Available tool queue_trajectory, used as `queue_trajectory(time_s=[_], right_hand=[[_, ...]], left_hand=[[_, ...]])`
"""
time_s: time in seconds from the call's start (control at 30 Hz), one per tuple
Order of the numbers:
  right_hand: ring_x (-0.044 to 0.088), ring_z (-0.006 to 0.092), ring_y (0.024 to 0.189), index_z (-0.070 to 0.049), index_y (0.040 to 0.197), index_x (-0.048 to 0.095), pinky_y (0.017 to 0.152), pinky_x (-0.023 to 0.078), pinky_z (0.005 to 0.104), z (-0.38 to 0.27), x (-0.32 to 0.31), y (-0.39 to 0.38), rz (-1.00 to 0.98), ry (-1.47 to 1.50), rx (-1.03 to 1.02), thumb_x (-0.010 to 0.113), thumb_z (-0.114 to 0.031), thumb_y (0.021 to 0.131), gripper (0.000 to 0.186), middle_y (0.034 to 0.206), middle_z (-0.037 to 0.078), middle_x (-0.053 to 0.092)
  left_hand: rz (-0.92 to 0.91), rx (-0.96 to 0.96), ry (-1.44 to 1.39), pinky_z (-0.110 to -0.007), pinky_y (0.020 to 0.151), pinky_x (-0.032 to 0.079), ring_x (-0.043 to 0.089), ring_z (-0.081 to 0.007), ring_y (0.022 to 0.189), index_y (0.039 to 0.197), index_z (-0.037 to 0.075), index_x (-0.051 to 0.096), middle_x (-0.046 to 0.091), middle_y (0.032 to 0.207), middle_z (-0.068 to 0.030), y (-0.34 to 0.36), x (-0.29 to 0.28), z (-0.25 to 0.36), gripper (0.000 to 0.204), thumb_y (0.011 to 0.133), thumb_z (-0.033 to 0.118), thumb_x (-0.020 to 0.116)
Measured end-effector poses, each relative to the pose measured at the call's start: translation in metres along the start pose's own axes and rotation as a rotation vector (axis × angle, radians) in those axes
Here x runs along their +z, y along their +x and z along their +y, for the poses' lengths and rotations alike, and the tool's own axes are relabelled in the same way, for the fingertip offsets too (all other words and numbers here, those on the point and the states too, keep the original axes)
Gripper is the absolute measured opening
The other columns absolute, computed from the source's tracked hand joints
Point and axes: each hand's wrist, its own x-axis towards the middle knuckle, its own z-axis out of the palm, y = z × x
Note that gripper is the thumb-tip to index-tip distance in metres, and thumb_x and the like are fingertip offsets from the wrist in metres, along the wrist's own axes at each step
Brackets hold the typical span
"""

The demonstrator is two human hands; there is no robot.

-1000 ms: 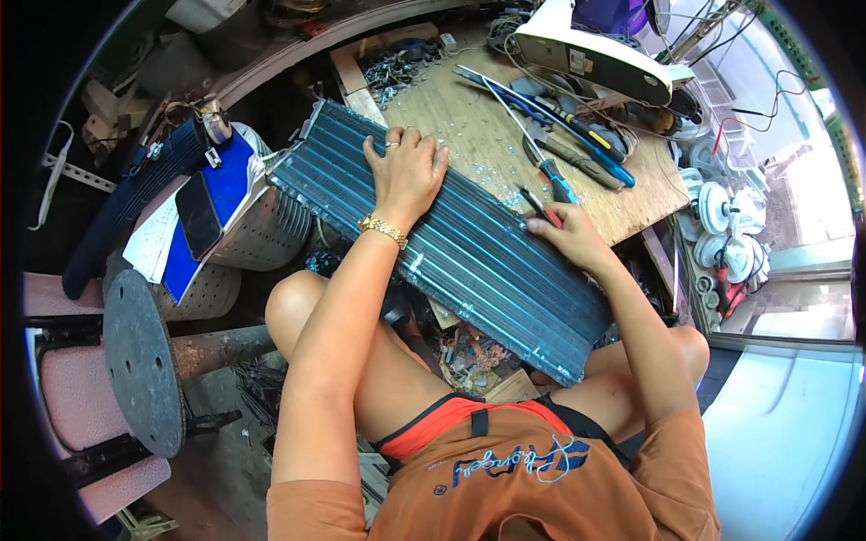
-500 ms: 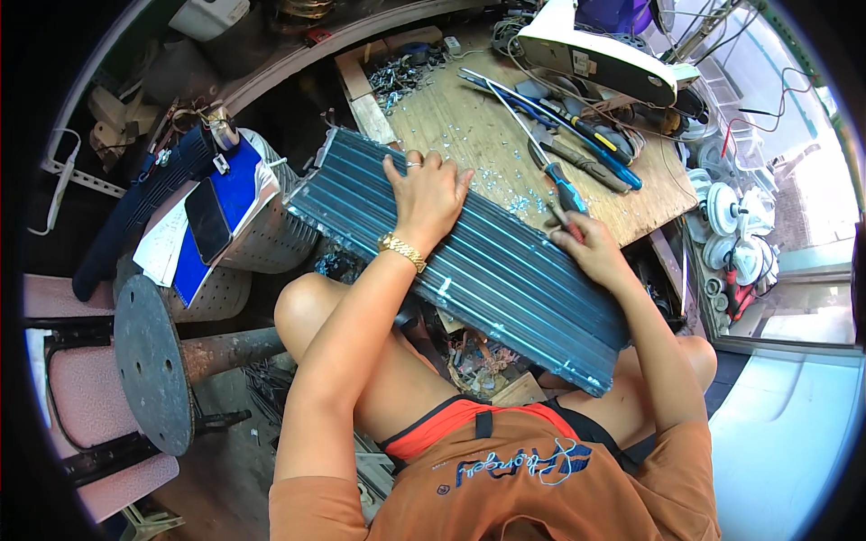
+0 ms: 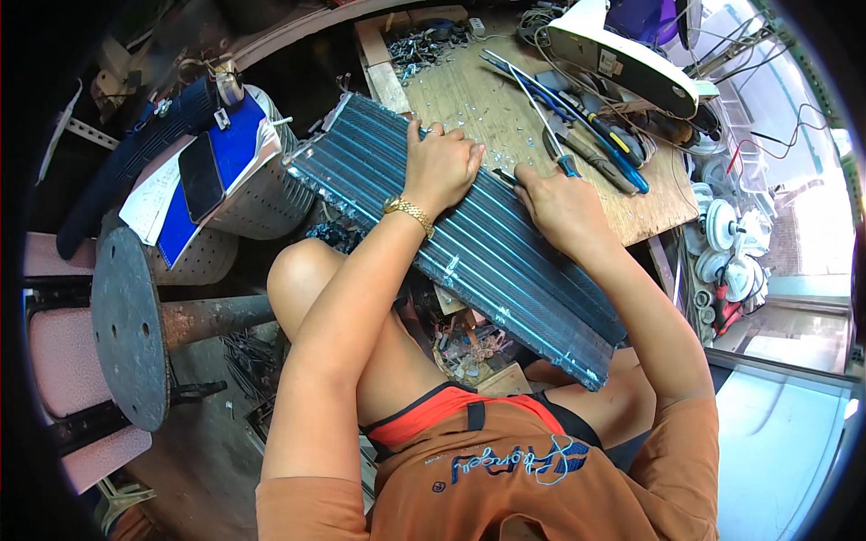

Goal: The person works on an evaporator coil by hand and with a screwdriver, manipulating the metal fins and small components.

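A long dark finned metal panel with shiny ridges (image 3: 352, 153) lies diagonally across the workbench edge (image 3: 654, 221) and over my legs. My left hand (image 3: 440, 167) is closed on its upper edge, fingers curled over it and thumb on the right. Just right of it, my right hand (image 3: 561, 209) is closed round a small hand tool (image 3: 505, 177); only its dark tip shows, against the same edge, and its handle is hidden. Beyond the hands lie long screwdrivers, pliers (image 3: 604, 167) and small metal bits on the plywood top.
At left are a round steel plate on a post (image 3: 126, 334), pink-seated chairs (image 3: 63, 352), a perforated drum (image 3: 262, 216), a blue folder (image 3: 234, 162) and a phone (image 3: 200, 176). At the back right stand a white appliance (image 3: 613, 63) with wires and white round parts (image 3: 722, 225).
My right hand has moved up and left along the panel's upper edge, closer to my left hand, and the red handle it held is now hidden. My left hand stays gripping the panel.
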Motion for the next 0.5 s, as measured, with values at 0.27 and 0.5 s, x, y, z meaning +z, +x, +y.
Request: queue_trajectory(time_s=[0.27,0.5], right_hand=[[0.076,0.0381,0.072,-0.008,0.106,0.067,0.063,0.059,0.0530,-0.010,0.010,0.010,0.010,-0.105,-0.026,0.058,-0.022,0.102,0.017,0.075,0.018,0.074],[0.078,0.0356,0.071,-0.006,0.104,0.067,0.062,0.061,0.0502,-0.017,0.006,0.013,0.042,-0.120,-0.057,0.053,-0.014,0.101,0.016,0.076,0.019,0.076]], left_hand=[[0.001,0.004,0.009,-0.064,0.115,0.035,0.068,-0.0290,0.100,0.087,0.013,0.081,0.078,0.096,-0.0054,-0.001,0.001,-0.002,0.042,0.109,0.034,0.052],[0.011,-0.003,-0.001,-0.064,0.114,0.035,0.068,-0.0295,0.099,0.084,0.011,0.080,0.077,0.092,-0.0058,-0.001,0.001,-0.003,0.044,0.109,0.035,0.052]])
